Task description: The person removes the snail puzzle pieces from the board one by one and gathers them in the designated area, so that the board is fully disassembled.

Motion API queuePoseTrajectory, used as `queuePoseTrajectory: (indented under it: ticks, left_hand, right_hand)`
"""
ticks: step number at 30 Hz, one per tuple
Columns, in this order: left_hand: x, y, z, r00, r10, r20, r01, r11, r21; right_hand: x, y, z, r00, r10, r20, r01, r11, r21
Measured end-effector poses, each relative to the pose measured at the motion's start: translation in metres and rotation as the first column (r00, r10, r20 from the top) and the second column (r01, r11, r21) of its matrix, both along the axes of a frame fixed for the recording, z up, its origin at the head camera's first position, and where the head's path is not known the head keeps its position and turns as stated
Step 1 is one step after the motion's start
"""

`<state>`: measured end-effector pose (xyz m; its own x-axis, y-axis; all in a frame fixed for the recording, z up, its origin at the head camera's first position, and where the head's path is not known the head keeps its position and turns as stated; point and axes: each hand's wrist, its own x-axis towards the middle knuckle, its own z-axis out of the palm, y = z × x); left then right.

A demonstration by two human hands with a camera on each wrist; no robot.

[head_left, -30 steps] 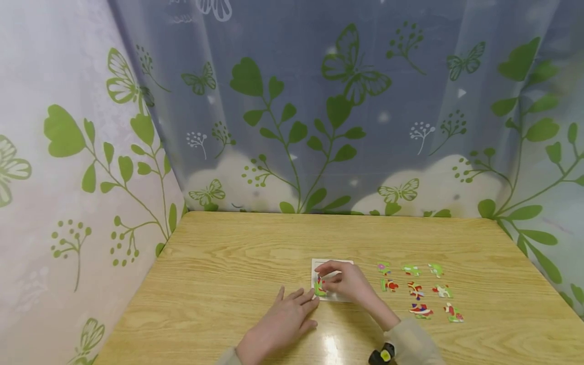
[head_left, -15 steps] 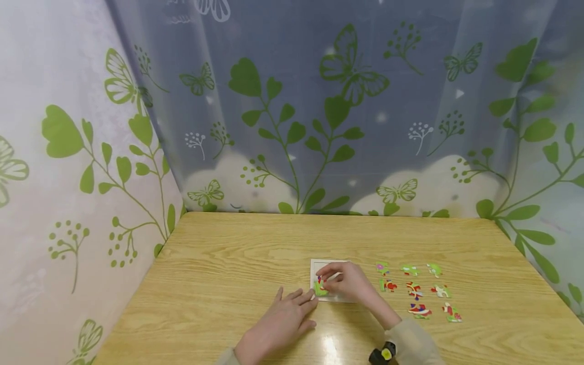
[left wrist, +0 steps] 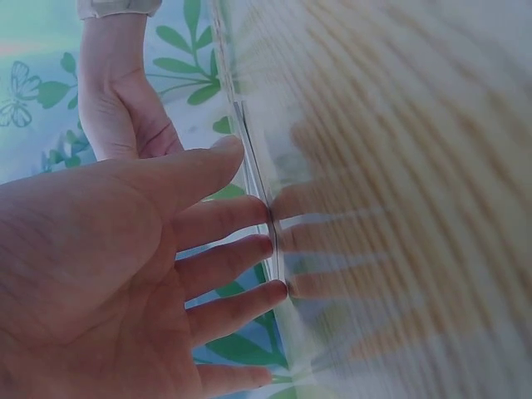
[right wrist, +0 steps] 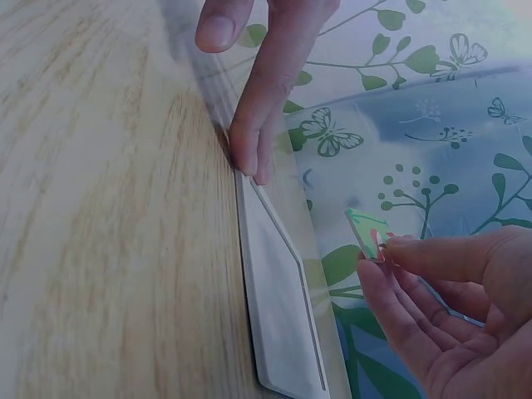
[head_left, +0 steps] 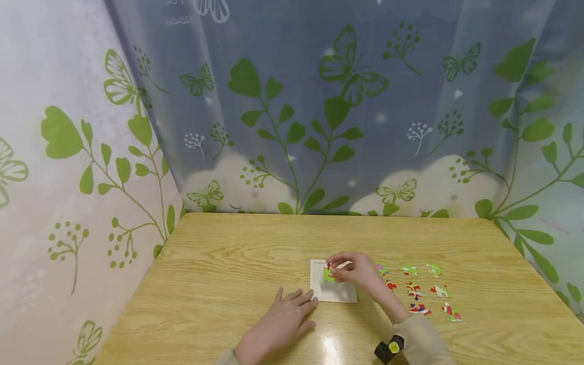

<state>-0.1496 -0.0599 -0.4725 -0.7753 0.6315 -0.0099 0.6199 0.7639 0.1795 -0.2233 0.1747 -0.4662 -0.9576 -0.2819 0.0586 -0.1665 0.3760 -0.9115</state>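
Note:
Between thumb and fingers my right hand (head_left: pixel 360 274) pinches a jigsaw puzzle piece (head_left: pixel 328 274), green with red and blue. In the right wrist view the piece (right wrist: pixel 368 231) is held up off the white puzzle tray (right wrist: pixel 278 307). That square tray (head_left: pixel 335 294) has a raised rim and lies flat on the table. My left hand (head_left: pixel 285 318) rests with its fingers spread, the fingertips right at the tray's lower left corner. The left wrist view shows those straight fingers (left wrist: pixel 229 258) against the tray's edge.
Several loose puzzle pieces lie right of the tray in rough rows, among them a red and blue one (head_left: pixel 414 290) and a green one (head_left: pixel 434 269). The wooden table (head_left: pixel 237 253) ends at patterned curtains (head_left: pixel 274 126) behind and at both sides.
My right hand has lifted the puzzle piece from the tray's lower left corner and moved it up and to the right. The left hand has stayed in place.

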Motion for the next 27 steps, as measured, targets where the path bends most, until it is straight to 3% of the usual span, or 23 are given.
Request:
queuePoseTrajectory:
  ticks: [6, 13, 27]
  left_hand:
    - [0.001, 0.0, 0.001, 1.0, 0.002, 0.005, -0.002, 1.0, 0.007]
    - [0.001, 0.0, 0.0, 0.999, -0.009, -0.041, 0.009, 1.0, 0.002]
    - [0.002, 0.0, 0.001, 1.0, -0.003, -0.013, 0.003, 1.0, 0.026]
  right_hand:
    - [0.001, 0.001, 0.002, 1.0, 0.008, -0.011, -0.008, 1.0, -0.025]
    - [0.001, 0.008, 0.002, 1.0, -0.024, -0.008, 0.024, 1.0, -0.005]
    - [0.01, 0.034, 0.007, 0.999, -0.051, -0.015, 0.051, 0.999, 0.011]
